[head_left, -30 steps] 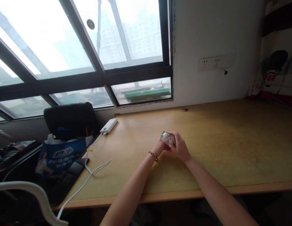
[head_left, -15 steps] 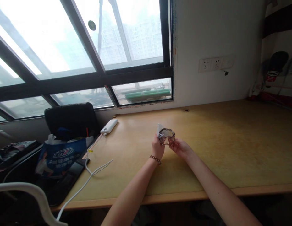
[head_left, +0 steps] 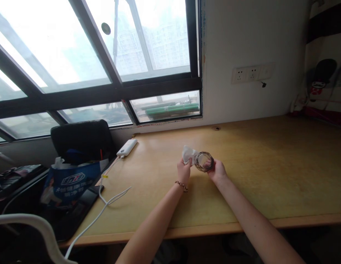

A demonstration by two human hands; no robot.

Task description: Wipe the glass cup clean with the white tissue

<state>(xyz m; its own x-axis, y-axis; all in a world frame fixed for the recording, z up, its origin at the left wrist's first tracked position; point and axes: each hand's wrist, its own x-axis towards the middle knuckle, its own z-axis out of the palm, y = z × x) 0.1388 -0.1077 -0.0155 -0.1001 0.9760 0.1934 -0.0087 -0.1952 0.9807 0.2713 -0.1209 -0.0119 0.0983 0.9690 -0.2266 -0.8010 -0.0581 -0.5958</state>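
Observation:
My left hand point(head_left: 184, 170), with a beaded bracelet on its wrist, pinches a crumpled white tissue point(head_left: 188, 153). Just right of the tissue is a clear, brown-tinted glass cup point(head_left: 204, 161) with a faceted rim, tilted so that its round opening faces me. My right hand point(head_left: 217, 170) grips the cup from its right side, and some fingers show through the glass. The tissue's edge meets the cup's left side; whether it presses on the glass I cannot tell. Both hands are above the wooden desk point(head_left: 258, 176).
A white power bank point(head_left: 127, 147) lies at the desk's left edge, with a white cable point(head_left: 105, 205) running from it. Left of the desk are a black chair point(head_left: 82, 137) and a blue bag point(head_left: 71, 183). Wall sockets point(head_left: 246, 74) and a window stand behind.
My right hand has moved right with the cup, turning its opening more toward me. My left hand stays near its place, and more of the tissue shows beside the cup.

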